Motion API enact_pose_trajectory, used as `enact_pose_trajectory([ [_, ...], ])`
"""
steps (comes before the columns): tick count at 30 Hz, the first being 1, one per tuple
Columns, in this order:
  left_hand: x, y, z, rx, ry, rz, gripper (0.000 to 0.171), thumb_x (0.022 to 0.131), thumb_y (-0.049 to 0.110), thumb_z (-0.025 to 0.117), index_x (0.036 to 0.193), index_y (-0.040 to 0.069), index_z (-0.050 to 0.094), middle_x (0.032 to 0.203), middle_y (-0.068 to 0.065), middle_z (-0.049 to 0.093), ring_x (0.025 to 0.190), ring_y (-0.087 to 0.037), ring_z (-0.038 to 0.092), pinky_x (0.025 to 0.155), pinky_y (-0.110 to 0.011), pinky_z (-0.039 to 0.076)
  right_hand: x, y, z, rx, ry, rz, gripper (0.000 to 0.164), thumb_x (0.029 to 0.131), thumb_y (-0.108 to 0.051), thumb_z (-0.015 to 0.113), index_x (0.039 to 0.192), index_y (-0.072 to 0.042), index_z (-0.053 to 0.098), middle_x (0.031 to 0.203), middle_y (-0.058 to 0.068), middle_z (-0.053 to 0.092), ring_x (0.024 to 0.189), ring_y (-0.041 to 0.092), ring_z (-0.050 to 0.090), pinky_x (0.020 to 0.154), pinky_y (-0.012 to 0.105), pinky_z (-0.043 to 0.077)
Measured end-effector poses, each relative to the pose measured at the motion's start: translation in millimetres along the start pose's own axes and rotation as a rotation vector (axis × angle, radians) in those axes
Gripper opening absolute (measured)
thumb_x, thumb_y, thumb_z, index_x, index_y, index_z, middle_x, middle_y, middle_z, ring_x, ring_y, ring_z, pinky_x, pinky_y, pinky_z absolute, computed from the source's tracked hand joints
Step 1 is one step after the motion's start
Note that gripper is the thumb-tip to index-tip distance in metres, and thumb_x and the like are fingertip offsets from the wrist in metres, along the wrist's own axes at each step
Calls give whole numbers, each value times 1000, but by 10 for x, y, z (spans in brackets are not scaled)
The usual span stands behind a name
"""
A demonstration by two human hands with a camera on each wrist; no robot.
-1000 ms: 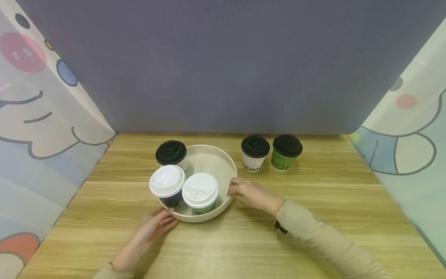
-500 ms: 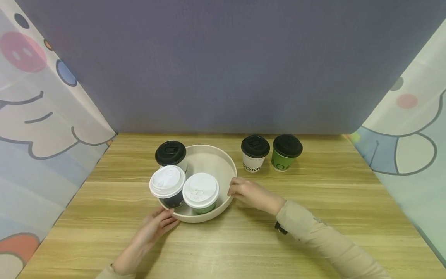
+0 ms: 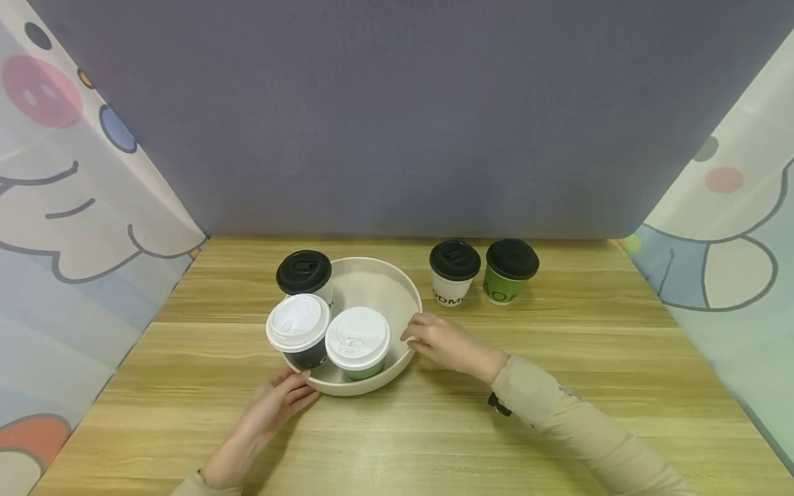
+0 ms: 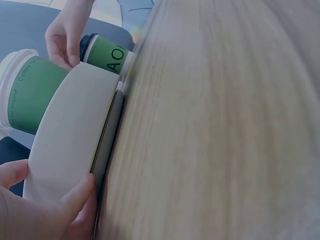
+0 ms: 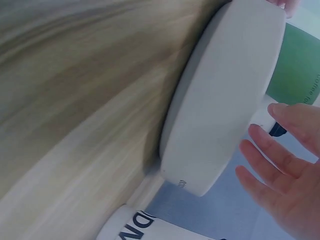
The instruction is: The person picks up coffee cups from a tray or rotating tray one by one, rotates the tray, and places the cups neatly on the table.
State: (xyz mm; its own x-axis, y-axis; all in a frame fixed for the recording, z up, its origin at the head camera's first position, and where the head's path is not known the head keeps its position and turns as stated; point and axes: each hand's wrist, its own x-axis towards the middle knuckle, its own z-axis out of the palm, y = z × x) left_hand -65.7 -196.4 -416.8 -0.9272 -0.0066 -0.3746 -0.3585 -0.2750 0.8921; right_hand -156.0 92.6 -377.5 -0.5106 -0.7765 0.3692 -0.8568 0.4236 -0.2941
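A round cream bowl [image 3: 387, 293] sits on the wooden table with three lidded paper coffee cups in its left and front part. One is white with a black lid [image 3: 304, 272], one dark with a white lid [image 3: 299, 322], one green with a white lid [image 3: 358, 336]. My left hand [image 3: 273, 406] grips the bowl's front left side; in the left wrist view its fingers and thumb lie around the wall [image 4: 70, 135]. At the right rim hovers my right hand [image 3: 446, 346]. In the right wrist view its loosely bent fingers [image 5: 270, 170] stand just off the rim, holding nothing.
Behind my right hand, a white cup with a black lid [image 3: 453, 272] and a green cup with a black lid [image 3: 511, 271] stand side by side on the table [image 3: 589, 331]. A grey panel [image 3: 397, 124] rises along the table's back edge.
My right hand's fingers have loosened and lifted slightly from the bowl's right rim. The bowl, the cups and my left hand have barely moved.
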Motion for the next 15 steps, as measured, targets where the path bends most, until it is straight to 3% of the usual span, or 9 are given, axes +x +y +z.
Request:
enact_pose_trajectory([
  [6,2,-7,-1,-3,3,2,58,86,4,45,130,-17,13,100,-17,49,86,-18,58,88,-33,48,62,-54,-75,-18,-15,34,13,85,-10,57,97,-8,63,92,2,56,85,12,54,77,20,50],
  [15,12,-18,-4,2,-8,0,61,85,5,47,130,-18,13,107,-22,46,89,-20,57,90,-34,47,215,-127,-217,-86,18,12,18,86,-12,56,102,-8,63,93,3,56,85,14,54,78,26,50],
])
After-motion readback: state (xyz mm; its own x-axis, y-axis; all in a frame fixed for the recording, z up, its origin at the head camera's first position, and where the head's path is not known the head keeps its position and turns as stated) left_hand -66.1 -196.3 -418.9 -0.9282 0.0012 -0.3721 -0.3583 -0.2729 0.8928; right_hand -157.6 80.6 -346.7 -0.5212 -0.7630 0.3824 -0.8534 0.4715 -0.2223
